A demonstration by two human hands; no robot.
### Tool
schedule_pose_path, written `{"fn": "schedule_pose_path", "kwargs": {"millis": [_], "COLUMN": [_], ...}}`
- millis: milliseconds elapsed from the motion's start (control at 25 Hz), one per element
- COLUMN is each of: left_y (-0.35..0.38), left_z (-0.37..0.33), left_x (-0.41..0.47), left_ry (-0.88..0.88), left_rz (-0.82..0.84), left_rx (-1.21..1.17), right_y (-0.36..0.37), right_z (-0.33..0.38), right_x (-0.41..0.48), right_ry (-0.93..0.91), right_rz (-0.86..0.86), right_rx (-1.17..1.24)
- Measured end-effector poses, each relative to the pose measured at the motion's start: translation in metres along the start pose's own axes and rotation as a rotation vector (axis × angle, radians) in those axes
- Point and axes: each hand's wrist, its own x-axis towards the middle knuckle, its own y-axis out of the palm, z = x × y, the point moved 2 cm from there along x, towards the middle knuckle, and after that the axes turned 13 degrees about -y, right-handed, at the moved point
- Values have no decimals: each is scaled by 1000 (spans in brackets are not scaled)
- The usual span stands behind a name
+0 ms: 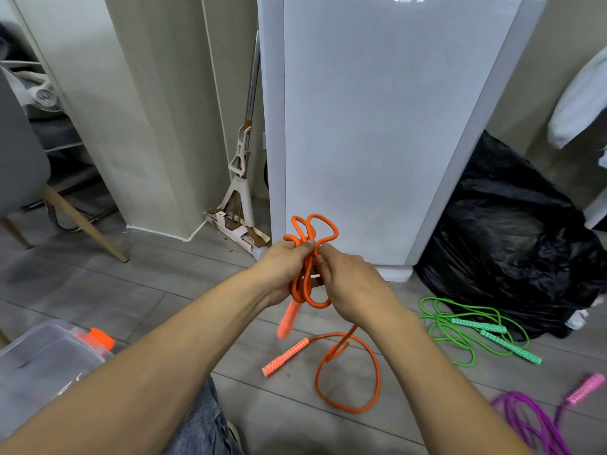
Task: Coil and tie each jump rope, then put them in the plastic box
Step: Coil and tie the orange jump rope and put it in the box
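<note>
The orange jump rope point(303, 287) is held up off the floor point(164, 290), partly gathered. The left grip point(282, 267) is curled round the bundle, pinching it just under the loops that fan out above. The right grip point(351, 284) pinches the strands at the same neck from the other side.

One handle point(286, 320) hangs straight below the left grip. The other handle point(285, 356) lies on the floor further below, joined to a loose tail point(351, 409) that curls wide beneath the right grip.

The step in hand looks like coiling, with the tie to come. To do it well:

- Keep the left grip tight at the neck so the loops above it cannot slide or cross.
- Use the right grip to draw the tail up a little at a time, laying each new loop to match those already held.
- Leave enough tail for a few wraps round the waist of the bundle.
- Tuck the end under the last wrap and pull it snug.

The dangling handle may swing and snag, so it is probably best pulled in beside the bundle before wrapping.

The plastic box point(49, 353) waits down to the left of the left grip. The green jump rope point(478, 325) and the purple jump rope point(525, 415) lie uncoiled on the floor, off to the right of the right grip.
</note>
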Motion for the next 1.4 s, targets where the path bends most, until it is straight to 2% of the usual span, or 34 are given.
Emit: {"fn": "schedule_pose_path", "kwargs": {"millis": [160,240,480,600,720,760,840,920,1000,1160,1400], "left_y": [1,2,-12,-31,-54,-61,-69,-64,-51,-22,5], "left_z": [1,-3,-25,-35,-43,-44,-46,-44,-39,-25,-12], "left_x": [0,1,9,17,22,23,22,20,16,7,-6], "left_ry": [47,110,168,144,185,218,284,299,280,258,222], "left_rz": [-2,-25,-7,-74,-207,-259,-320,-266,-188,-97,19], "left_rx": [99,70,-389,-537,-585,-567,-492,-386,-214,123,369], "right_y": [1,2,-6,-9,-21,-27,-41,-53,-56,-44,-32], "right_z": [0,0,-6,-12,-33,-43,-60,-68,-61,-37,-19], "right_x": [0,1,0,-7,-13,-15,-17,-17,-14,-7,-3], "right_ry": [-2,-4,26,82,147,175,226,233,204,110,94], "right_rz": [35,29,191,347,415,395,245,40,-96,-173,-213], "right_rx": [12,30,187,380,404,389,281,137,114,118,-7]}}
